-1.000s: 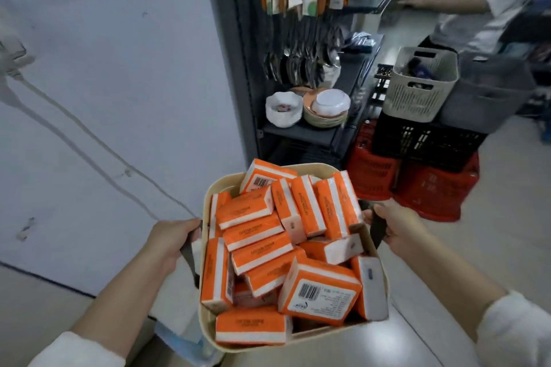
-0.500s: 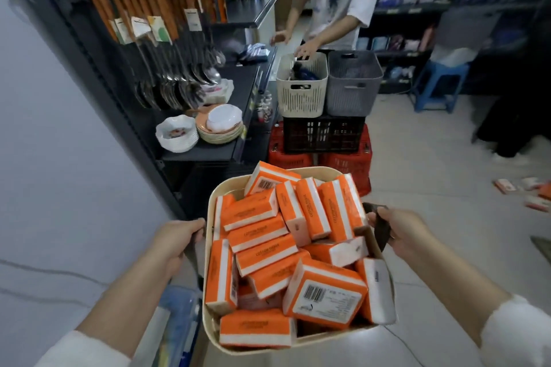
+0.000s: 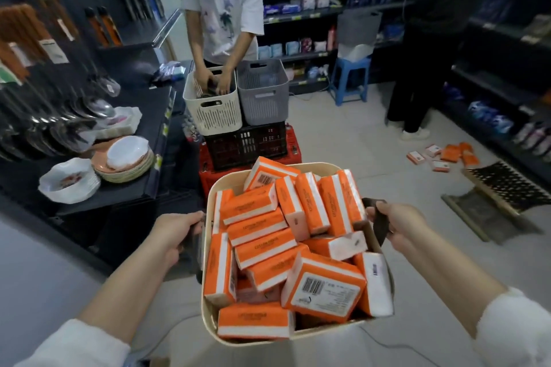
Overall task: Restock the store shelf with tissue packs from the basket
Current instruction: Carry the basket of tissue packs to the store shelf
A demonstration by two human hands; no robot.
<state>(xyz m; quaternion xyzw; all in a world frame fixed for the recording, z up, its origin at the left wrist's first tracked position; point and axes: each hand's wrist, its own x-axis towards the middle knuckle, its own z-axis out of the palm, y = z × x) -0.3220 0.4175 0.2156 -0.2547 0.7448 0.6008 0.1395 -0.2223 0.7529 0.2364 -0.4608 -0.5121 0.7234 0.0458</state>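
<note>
1. While the basket (image 3: 208,319) is held up between both arms, the left hand (image 3: 176,235) is curled round its left handle (image 3: 197,250) and the right hand (image 3: 399,223) grips its right handle (image 3: 380,228).
2. Orange-and-white tissue packs (image 3: 323,289) fill the basket in a loose heap, some on edge, some flat.
3. Beyond the basket, a person in a white T-shirt (image 3: 223,9) has both hands inside a cream crate (image 3: 213,112) beside a grey crate (image 3: 262,95).
4. Beyond and right of the basket, loose packs (image 3: 444,155) lie on the floor.
5. Left of the basket, plates (image 3: 128,158) sit on a dark shelf (image 3: 131,191).

Head cam (wide-angle); fwd-down; basket (image 3: 328,332) close
</note>
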